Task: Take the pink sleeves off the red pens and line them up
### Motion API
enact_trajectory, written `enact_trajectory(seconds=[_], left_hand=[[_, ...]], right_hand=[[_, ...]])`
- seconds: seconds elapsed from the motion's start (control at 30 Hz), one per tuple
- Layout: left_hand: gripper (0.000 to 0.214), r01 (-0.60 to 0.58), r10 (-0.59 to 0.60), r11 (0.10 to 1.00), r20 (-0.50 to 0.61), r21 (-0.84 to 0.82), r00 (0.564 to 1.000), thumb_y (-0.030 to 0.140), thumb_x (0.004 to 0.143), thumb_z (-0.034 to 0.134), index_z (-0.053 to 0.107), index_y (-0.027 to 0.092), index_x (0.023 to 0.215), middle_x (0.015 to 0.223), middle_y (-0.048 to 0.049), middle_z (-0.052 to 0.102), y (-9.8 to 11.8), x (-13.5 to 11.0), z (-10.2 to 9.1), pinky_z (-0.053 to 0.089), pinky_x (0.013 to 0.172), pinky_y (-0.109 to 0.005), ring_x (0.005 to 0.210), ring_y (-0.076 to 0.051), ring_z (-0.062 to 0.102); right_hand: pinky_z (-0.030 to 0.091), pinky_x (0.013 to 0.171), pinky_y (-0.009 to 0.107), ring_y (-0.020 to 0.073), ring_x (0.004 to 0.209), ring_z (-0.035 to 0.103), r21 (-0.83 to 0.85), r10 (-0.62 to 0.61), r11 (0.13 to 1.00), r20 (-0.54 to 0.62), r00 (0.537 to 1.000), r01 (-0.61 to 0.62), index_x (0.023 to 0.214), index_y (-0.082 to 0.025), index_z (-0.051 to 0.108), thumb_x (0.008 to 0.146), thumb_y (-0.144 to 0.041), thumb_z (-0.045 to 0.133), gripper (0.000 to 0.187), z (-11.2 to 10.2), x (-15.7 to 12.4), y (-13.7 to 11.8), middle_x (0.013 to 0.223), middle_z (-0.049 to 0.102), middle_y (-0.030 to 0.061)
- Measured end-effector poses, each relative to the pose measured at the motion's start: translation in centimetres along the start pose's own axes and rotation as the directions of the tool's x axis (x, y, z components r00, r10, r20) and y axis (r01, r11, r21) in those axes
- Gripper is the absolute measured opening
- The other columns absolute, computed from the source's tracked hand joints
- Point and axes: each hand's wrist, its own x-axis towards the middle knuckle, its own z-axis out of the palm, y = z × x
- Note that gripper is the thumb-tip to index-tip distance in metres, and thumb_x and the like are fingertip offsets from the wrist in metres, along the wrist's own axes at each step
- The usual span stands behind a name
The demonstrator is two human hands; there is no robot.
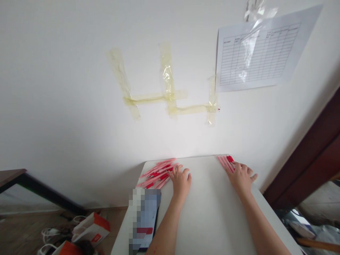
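Observation:
A loose pile of red pens [156,174], with pinkish barrels and red ends, lies at the far left corner of the white table. My left hand [181,180] is at the right edge of this pile, fingers bent and apart, its fingertips touching or just above the pens; nothing is visibly gripped. At the far right corner, several more pens [225,163] lie side by side in a slanted row. My right hand [241,176] rests over the near end of that row with fingers spread and thumb out to the right. The pen ends beneath it are partly hidden.
A phone [148,219], partly pixelated, lies on the table [207,212] at the near left. The table's far edge meets a white wall with yellowed tape [167,78] and a printed sheet [260,56]. Paper bags [91,228] stand on the floor at left; dark red wood [305,152] rises at right.

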Motion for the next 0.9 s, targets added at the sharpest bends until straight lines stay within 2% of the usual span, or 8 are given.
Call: enact_trajectory(seconds=[0.13, 0.3, 0.4, 0.57, 0.8, 0.9], left_hand=[[0.02, -0.034, 0.037, 0.994, -0.028, 0.105, 0.999, 0.024, 0.089, 0.06, 0.074, 0.027, 0.103, 0.133, -0.0075, 0.06, -0.4, 0.5, -1.2, 0.032, 0.114, -0.058, 0.13, -0.031, 0.046], [0.029, 0.187, -0.159, 0.921, -0.111, 0.342, 0.981, 0.018, 0.092, 0.049, 0.072, 0.021, 0.109, 0.112, -0.0103, 0.068, -1.5, 0.8, -2.1, 0.033, 0.113, -0.062, 0.119, -0.031, 0.053], [0.03, 0.276, -0.234, 0.868, -0.15, 0.413, 0.961, 0.018, 0.092, 0.048, 0.072, 0.02, 0.11, 0.119, -0.0123, 0.067, -2.1, 1.0, -2.4, 0.033, 0.112, -0.065, 0.124, -0.033, 0.051], [0.032, 0.328, -0.264, 0.833, -0.201, 0.446, 0.943, 0.021, 0.091, 0.049, 0.072, 0.016, 0.112, 0.133, -0.0159, 0.061, -2.2, 1.1, -3.3, 0.031, 0.113, -0.067, 0.133, -0.036, 0.045], [0.041, 0.331, -0.282, 0.806, -0.173, 0.49, 0.944, 0.015, 0.095, 0.036, 0.075, 0.019, 0.107, 0.137, -0.0137, 0.06, -2.5, 1.1, -4.0, 0.031, 0.113, -0.068, 0.138, -0.037, 0.043], [0.041, 0.347, -0.31, 0.798, -0.158, 0.493, 0.938, 0.016, 0.096, 0.037, 0.076, 0.022, 0.107, 0.137, -0.0125, 0.06, -3.1, 1.3, -3.9, 0.033, 0.112, -0.069, 0.138, -0.037, 0.042]], right_hand=[[0.021, 0.111, 0.069, 0.0379, 0.125, 0.043, 0.008, -0.107, 0.994, -0.08, 0.991, 0.108, 0.13, -0.02, 0.059, 0.094, -0.052, 0.043, 0.051, 0.7, -0.7, -0.7, 0.13, 0.055, 0.0154], [0.02, 0.113, 0.065, 0.0347, 0.128, 0.042, 0.055, -0.283, 0.956, -0.101, 0.954, 0.289, 0.124, -0.023, 0.062, 0.097, -0.052, 0.039, 0.045, 1.3, -2.0, -2.3, 0.127, 0.058, 0.0125], [0.022, 0.113, 0.063, 0.0341, 0.13, 0.042, 0.07, -0.334, 0.937, -0.104, 0.937, 0.342, 0.119, -0.023, 0.064, 0.096, -0.052, 0.042, 0.043, 1.5, -2.3, -2.7, 0.125, 0.06, 0.0117], [0.021, 0.114, 0.064, 0.0326, 0.131, 0.042, 0.072, -0.292, 0.952, -0.075, 0.954, 0.297, 0.119, -0.025, 0.065, 0.097, -0.052, 0.041, 0.043, 1.2, -2.1, -2.4, 0.126, 0.059, 0.011], [0.022, 0.113, 0.064, 0.0324, 0.129, 0.043, 0.062, -0.24, 0.969, -0.014, 0.971, 0.241, 0.121, -0.026, 0.065, 0.096, -0.052, 0.038, 0.045, 0.9, -1.7, -2.0, 0.129, 0.057, 0.0113], [0.021, 0.114, 0.064, 0.0322, 0.13, 0.043, 0.073, -0.229, 0.971, -0.002, 0.973, 0.229, 0.12, -0.026, 0.065, 0.097, -0.052, 0.037, 0.045, 0.9, -1.6, -2.0, 0.13, 0.057, 0.0108]])
